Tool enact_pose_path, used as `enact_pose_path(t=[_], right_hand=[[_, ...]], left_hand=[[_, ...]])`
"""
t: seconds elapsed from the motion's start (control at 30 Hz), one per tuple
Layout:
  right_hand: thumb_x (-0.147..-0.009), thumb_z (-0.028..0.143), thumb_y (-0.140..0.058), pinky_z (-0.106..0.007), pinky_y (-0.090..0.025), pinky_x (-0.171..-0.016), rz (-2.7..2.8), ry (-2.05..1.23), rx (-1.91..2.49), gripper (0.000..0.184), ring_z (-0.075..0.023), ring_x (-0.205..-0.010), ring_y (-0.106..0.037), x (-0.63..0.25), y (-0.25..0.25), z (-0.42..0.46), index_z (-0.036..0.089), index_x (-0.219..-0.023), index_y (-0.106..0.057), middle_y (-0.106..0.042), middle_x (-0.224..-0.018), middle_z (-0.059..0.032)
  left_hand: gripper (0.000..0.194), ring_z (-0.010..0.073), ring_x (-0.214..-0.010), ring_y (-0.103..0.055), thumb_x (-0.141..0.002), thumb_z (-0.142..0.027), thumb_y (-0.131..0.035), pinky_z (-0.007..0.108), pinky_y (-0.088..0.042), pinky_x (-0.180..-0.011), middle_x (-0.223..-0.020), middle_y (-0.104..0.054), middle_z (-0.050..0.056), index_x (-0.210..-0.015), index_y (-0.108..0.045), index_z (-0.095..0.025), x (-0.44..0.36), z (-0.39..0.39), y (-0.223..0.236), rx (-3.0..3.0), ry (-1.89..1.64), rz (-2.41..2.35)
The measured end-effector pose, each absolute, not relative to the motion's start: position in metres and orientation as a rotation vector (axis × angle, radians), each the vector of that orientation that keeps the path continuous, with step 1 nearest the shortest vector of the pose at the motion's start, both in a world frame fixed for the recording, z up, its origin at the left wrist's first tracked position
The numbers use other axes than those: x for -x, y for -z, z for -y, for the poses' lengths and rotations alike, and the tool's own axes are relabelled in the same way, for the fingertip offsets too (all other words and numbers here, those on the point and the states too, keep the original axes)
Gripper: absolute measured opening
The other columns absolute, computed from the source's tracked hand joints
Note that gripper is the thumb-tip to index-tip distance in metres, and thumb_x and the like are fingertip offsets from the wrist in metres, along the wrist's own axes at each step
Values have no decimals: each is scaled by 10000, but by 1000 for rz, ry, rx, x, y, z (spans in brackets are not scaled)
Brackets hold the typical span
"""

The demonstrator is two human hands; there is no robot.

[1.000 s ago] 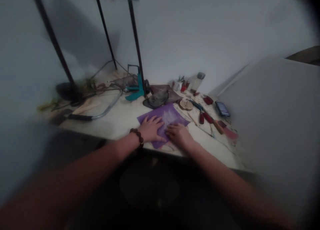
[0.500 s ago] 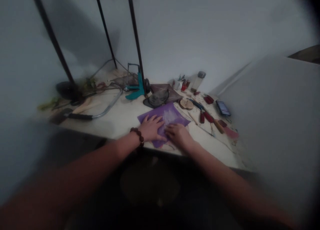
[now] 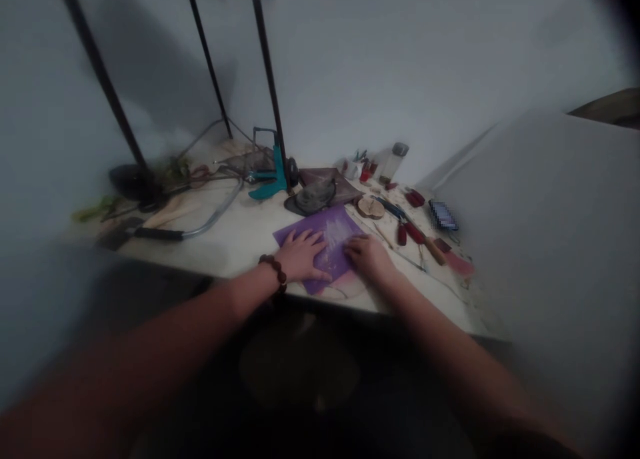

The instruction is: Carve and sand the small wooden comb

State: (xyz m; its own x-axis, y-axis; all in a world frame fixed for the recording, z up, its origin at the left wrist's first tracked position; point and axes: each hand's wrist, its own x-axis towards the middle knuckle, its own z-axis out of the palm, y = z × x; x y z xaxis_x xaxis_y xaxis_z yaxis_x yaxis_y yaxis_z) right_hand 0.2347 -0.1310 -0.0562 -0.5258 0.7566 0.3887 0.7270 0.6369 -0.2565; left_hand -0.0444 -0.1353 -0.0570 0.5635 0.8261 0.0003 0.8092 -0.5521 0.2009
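Sheet of purple material (image 3: 339, 262) lies near the tabletop's (image 3: 245, 242) front edge, its pale-streaked middle more exposed now that the right hand (image 3: 370, 258) has shifted outward to its right side. Those fingers are curled; whether they pinch anything, I cannot tell. The left hand (image 3: 300, 256) spreads open and flat on the sheet, gripping nothing. Beyond sits a wood slice (image 3: 371, 207).

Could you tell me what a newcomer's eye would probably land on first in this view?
Most likely the purple sheet, vivid against the pale tabletop, with the left hand spread flat on its left part and the right hand at its right side. Next might come the teal tool beyond it to the left, beside a dark upright pole, then the red-handled tools lying to the right.
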Motion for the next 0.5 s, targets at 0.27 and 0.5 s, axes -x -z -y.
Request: enact_pose_path(t=[0.27,0.5], right_hand=[[-1100,255,-673,-509,-532,-1145,2388,-75,1156,232,-301,-1174,-739,-234,60,136,248,-1170,-894,-869,-1218,-103],[-1096,239,-675,-496,-542,-1110,2378,-59,1155,222,-296,-1132,-749,-238,55,130,237,-1133,-894,-876,-1172,-105]], left_hand=[[1191,467,-1706,-270,-783,-1010,-647,705,-137,-1362,-1865,-347,124,-1748,-453,-341,45,136,57,-2624,-161,-1374],[1189,475,-1694,-292,-774,-1007,-664,699,-154,-1356,-1852,-374,132,-1743,-467,-348,44,137,55,-2619,-157,-1389]])
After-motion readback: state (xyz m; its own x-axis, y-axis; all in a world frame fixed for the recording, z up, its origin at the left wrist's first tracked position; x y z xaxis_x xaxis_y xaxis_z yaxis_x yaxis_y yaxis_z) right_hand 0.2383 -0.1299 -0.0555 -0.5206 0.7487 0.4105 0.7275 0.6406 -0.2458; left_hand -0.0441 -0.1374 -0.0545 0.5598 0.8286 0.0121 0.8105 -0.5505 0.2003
